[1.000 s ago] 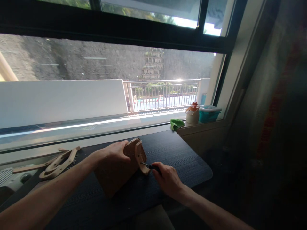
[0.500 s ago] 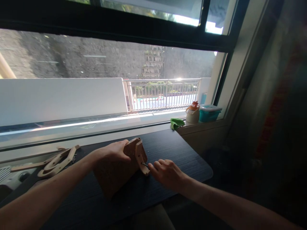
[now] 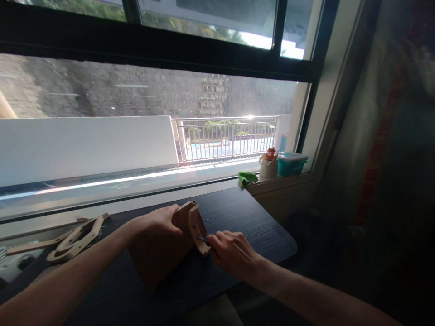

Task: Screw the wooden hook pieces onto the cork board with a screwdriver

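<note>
**Right hand (image 3: 233, 252) holds a slim tool (image 3: 204, 242) to a curved wooden piece (image 3: 194, 222)**

The right fingers are curled tight around the tool, hiding its handle; only a thin dark shaft shows, running to the lower part of the curved wooden piece. I can't make out whether its tip sits in a hole there. The left hand (image 3: 162, 222) grips a brown block (image 3: 161, 258) by its upper edge, fingers over the top and thumb down the side. The curved piece stands against the block's end, tilted, between the two hands, above the dark, wood-grained table (image 3: 234, 213).

Past the left forearm, more pale wooden parts (image 3: 79, 239) lie in a heap at the table's far left, some with holes through them. Beside them, at my left, is part of a white appliance (image 3: 13, 268) with a dark knob.

Beyond the table's far corner, a green cloth (image 3: 247, 178) lies crumpled on the windowsill (image 3: 272, 181), near a cream bottle (image 3: 268, 168) with an orange top and, just beside that, a teal box (image 3: 291, 168) under a pale lid. Through the glass I see a white wall (image 3: 84, 145) and a metal railing (image 3: 233, 136) in sunlight.
</note>
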A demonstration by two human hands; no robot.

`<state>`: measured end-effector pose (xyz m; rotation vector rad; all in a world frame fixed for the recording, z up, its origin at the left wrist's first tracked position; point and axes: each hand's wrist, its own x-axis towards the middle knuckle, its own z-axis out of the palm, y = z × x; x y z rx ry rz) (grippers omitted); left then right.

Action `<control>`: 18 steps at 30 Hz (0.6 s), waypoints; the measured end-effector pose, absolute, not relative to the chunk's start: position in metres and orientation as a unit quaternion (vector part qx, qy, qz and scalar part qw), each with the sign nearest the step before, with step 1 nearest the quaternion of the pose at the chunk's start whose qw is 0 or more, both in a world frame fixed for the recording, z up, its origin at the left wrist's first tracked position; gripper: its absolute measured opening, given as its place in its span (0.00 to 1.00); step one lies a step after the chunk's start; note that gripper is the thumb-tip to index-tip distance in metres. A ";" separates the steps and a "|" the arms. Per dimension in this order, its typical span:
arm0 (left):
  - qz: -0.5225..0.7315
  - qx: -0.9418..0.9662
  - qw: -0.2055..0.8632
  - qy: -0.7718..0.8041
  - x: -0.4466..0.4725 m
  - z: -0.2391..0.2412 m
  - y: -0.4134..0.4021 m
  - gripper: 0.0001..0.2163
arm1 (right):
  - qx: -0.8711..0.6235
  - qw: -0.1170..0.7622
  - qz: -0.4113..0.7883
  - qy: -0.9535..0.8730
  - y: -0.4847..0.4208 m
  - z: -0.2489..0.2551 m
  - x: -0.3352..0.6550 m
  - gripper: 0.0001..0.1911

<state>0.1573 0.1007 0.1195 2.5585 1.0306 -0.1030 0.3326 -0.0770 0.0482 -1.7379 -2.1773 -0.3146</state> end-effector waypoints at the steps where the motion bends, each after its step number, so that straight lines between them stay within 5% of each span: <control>1: -0.036 0.910 0.193 0.365 0.157 0.119 0.101 0.24 | -0.581 0.140 -0.142 -0.789 -0.077 0.050 0.334 0.05; 6: -0.039 0.908 0.209 0.362 0.155 0.118 0.101 0.23 | -0.501 0.110 -0.187 -0.838 -0.076 0.041 0.342 0.07; 14: -0.046 0.905 0.205 0.370 0.156 0.121 0.098 0.24 | -0.661 0.410 0.126 -0.615 -0.068 0.020 0.340 0.10; 18: -0.046 0.905 0.193 0.377 0.158 0.123 0.096 0.23 | -0.669 0.340 0.068 -0.657 -0.068 0.034 0.340 0.09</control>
